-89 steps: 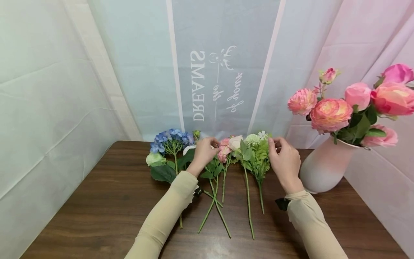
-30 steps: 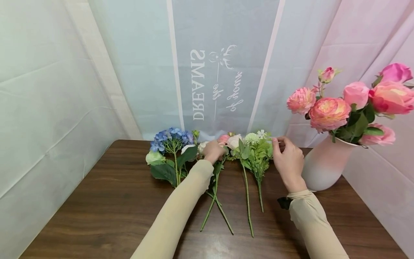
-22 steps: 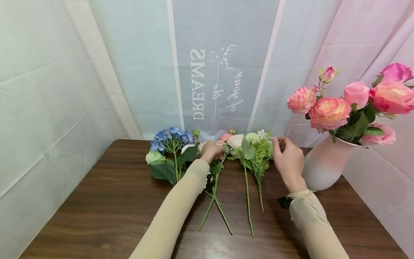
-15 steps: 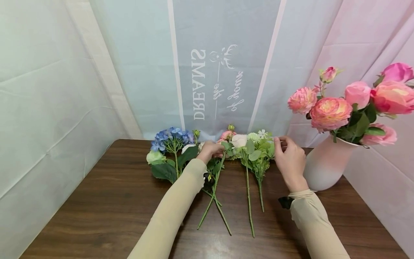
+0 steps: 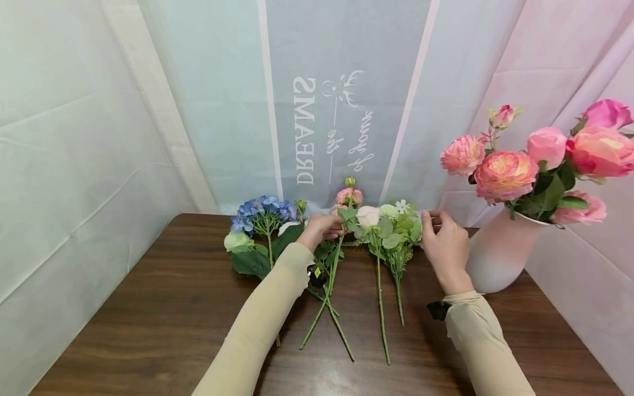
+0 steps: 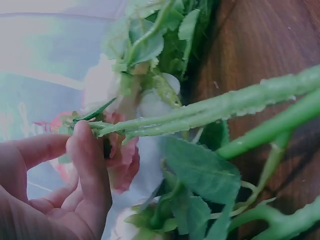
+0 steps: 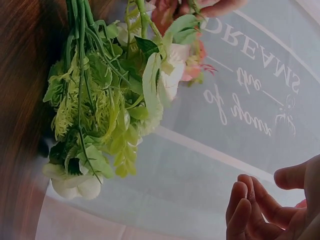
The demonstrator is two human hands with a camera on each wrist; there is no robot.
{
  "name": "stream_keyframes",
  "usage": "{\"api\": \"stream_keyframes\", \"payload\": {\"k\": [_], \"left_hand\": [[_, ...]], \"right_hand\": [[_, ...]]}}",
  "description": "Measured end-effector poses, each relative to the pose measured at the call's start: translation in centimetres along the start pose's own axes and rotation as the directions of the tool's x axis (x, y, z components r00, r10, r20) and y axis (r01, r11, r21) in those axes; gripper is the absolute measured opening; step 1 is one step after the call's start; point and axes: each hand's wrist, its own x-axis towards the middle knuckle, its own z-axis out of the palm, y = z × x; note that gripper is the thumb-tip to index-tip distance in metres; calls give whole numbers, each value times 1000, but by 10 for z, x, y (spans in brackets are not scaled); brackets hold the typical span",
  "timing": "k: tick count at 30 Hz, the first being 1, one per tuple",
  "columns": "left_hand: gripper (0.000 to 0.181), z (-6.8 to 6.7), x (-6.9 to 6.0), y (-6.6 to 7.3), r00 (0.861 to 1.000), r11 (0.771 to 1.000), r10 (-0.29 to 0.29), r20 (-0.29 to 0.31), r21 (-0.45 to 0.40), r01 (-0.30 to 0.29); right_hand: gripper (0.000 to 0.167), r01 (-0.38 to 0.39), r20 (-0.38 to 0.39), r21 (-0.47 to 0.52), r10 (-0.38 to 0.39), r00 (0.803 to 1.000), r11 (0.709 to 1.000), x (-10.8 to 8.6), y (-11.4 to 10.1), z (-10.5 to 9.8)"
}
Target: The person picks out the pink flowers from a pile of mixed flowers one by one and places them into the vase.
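Observation:
My left hand (image 5: 319, 230) pinches a pink artificial flower (image 5: 349, 196) by its stem, just below the bloom. In the left wrist view, thumb and forefinger meet on the green stem (image 6: 175, 117). The bloom, topped by a small green bud, stands up against the backdrop, while the stem slopes down to the table. My right hand (image 5: 446, 245) holds nothing; its fingers are loosely bent, beside the green leafy bunch (image 5: 398, 253). A white rose (image 5: 368, 216) on a long stem lies between the pink flower and that bunch.
Blue hydrangea (image 5: 262, 212) and a pale green rose (image 5: 238, 240) lie left on the brown table (image 5: 163, 308). A pink-and-white vase (image 5: 497, 258) holding several pink flowers stands at the right. A printed cloth backdrop (image 5: 342, 49) closes off the far edge.
My left hand has reached in among the flowers and taken hold of the pink flower's stem. Its bloom has risen, and the white rose has shifted slightly right. The right hand has hardly moved.

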Motion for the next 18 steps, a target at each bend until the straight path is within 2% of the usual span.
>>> {"api": "stream_keyframes", "payload": {"k": [5,12,18], "left_hand": [[32,-1,-3,4,999,999,30,14,-26,-29],[29,-4,-10,7,994,994,107,-20,27,-107],[28,-4,-21,14,987,988,154,-38,-18,-155]], "right_hand": [[44,10,0,-4,-10,1000,1000,0,0,0],[41,2,0,0,-2,1000,1000,1,1,0],[37,5,-12,8,-4,1000,1000,2,0,-1]]}}
